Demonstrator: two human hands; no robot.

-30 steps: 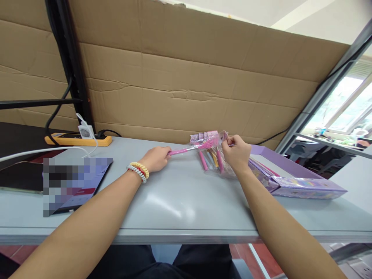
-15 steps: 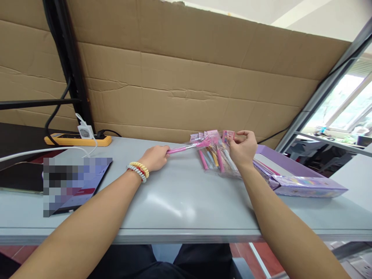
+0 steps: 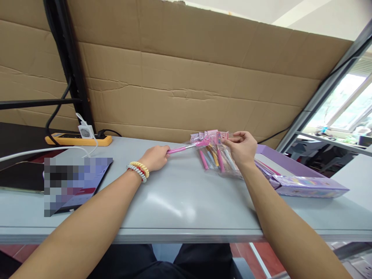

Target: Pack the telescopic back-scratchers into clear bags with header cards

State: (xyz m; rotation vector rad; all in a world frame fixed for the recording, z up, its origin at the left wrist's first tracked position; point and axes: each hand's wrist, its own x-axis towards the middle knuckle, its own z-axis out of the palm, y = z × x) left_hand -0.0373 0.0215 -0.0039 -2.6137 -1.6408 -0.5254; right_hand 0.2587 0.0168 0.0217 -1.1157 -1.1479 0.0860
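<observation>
My left hand [image 3: 155, 157], with coiled bands on its wrist, is closed on the handle end of a pink stick-like item [image 3: 181, 148]. The item's pink far end lies over clear plastic packets [image 3: 216, 155] that hold several coloured pens or sticks. Beside them at the right, my right hand [image 3: 240, 146] pinches the pink header [image 3: 223, 136] of a clear packet between thumb and fingers. The packets lie on the grey table [image 3: 186, 201] near its back edge.
A purple open box [image 3: 314, 186] stands on the right. On the left lie a tablet [image 3: 84, 186] and a dark flat device [image 3: 21, 177], with a yellow power strip [image 3: 99, 140] and white cable behind. A cardboard panel [image 3: 186, 77] rises behind the table.
My right hand has shifted slightly left, and the pink header in its fingers has moved left onto the other packets. My left hand has stayed where it was.
</observation>
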